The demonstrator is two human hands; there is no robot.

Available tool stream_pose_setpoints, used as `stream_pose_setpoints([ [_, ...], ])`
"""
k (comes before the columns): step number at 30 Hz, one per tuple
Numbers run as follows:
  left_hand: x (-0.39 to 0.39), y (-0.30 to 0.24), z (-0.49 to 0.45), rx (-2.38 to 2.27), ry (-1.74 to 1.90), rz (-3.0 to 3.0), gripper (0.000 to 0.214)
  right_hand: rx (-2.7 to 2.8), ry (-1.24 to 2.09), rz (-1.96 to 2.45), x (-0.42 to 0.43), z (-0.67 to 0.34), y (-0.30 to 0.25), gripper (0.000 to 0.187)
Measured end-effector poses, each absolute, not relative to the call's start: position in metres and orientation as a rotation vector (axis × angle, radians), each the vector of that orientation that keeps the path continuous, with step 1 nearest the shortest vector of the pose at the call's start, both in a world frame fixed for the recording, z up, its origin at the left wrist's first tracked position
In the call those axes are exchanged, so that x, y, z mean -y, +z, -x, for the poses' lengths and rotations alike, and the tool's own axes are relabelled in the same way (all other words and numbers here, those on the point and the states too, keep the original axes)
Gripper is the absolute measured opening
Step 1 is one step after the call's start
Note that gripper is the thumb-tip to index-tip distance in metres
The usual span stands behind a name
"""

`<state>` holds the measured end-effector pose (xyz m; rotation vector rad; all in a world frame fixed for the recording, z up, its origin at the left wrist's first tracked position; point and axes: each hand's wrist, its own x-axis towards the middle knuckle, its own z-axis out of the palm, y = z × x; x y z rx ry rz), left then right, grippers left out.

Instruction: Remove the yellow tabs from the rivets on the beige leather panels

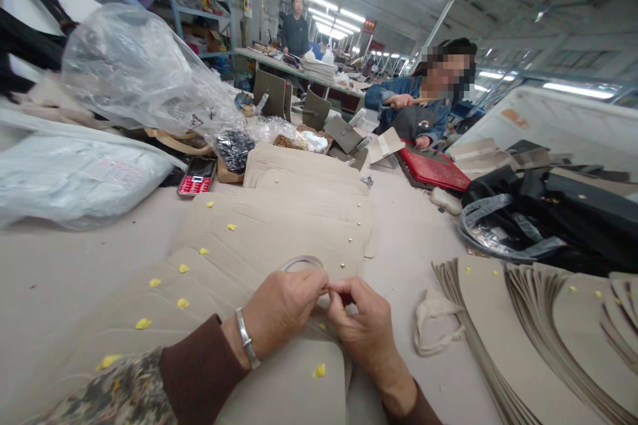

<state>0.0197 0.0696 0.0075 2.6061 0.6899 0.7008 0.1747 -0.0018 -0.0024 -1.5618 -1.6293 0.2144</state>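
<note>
My left hand (282, 309) and my right hand (359, 325) meet over a row of overlapped beige leather panels (279, 226) spread on the table. My left hand curls round a roll of clear tape (302, 263). My right hand pinches its fingertips against the left hand's fingertips, on something too small to name. Small yellow scraps (183, 303) lie scattered on the panels, and brass studs (349, 240) dot the panels' right edge. A silver bracelet (245, 337) sits on my left wrist.
Fanned stacks of beige pieces (528, 339) lie at the right, with black bags (563, 212) behind them. A red phone (197, 176) and plastic bags (134, 73) are at the left. A person in denim (419, 113) works across the table near a red mat (433, 169).
</note>
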Motion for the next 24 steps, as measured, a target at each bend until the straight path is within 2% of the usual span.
stream_pose_setpoints([
  [2,-0.066,0.006,-0.021,-0.651,0.818,-2.658,0.021,1.409,0.453,1.613,-0.001,-0.175,-0.001,0.012],
  [5,-0.063,0.006,-0.024,-0.590,0.882,-2.702,0.023,1.042,0.773,1.628,-0.008,-0.187,-0.002,0.018],
  [11,-0.080,0.005,-0.023,-0.915,0.425,-2.867,0.014,0.913,0.907,1.667,-0.020,-0.223,-0.011,0.036],
  [15,-0.085,0.006,-0.024,-0.955,0.206,-2.859,0.015,1.004,0.885,1.727,-0.024,-0.224,-0.016,0.037],
  [24,-0.083,0.007,-0.026,-0.930,0.162,-2.811,0.015,1.466,0.476,1.940,-0.034,-0.215,-0.008,0.026],
])
